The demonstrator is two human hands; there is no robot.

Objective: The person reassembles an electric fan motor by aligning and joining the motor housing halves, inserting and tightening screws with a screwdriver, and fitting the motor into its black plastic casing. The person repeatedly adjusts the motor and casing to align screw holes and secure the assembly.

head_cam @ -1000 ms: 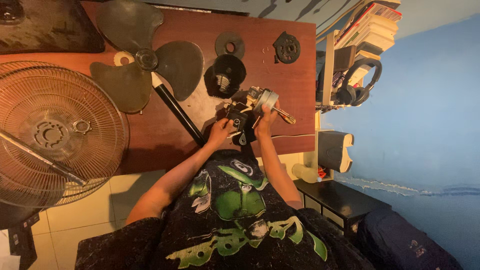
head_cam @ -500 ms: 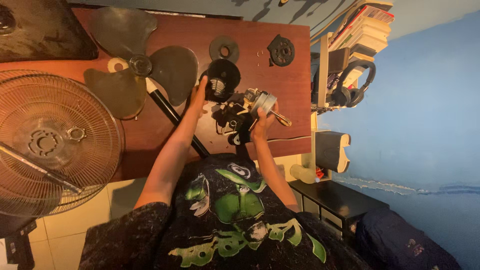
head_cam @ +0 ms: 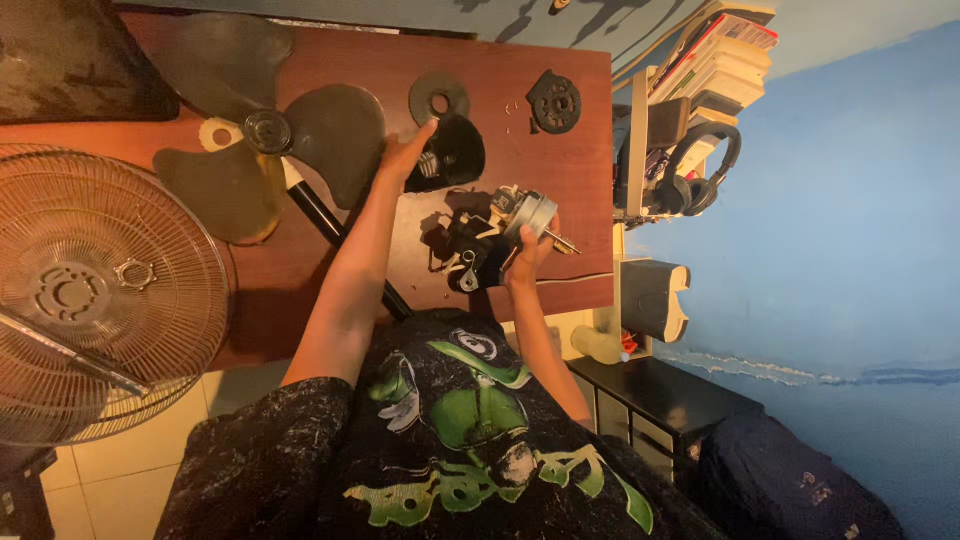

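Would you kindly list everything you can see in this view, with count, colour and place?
table: one, reddish-brown wood, centre.
fan blade: one, dark three-lobed, on the table's left part.
fan grille: one, wire, overhanging the table's left edge.
black housing piece: one, black, table centre.
flat ring: one, dark, near the far edge.
round disc: one, black, far right of the table.
fan motor: one, silver and black, near edge.
black rod: one, lying across the table.
headphones: one pair, black, shelf at right.
left hand: reaching, touching the black housing piece.
right hand: gripping the fan motor.
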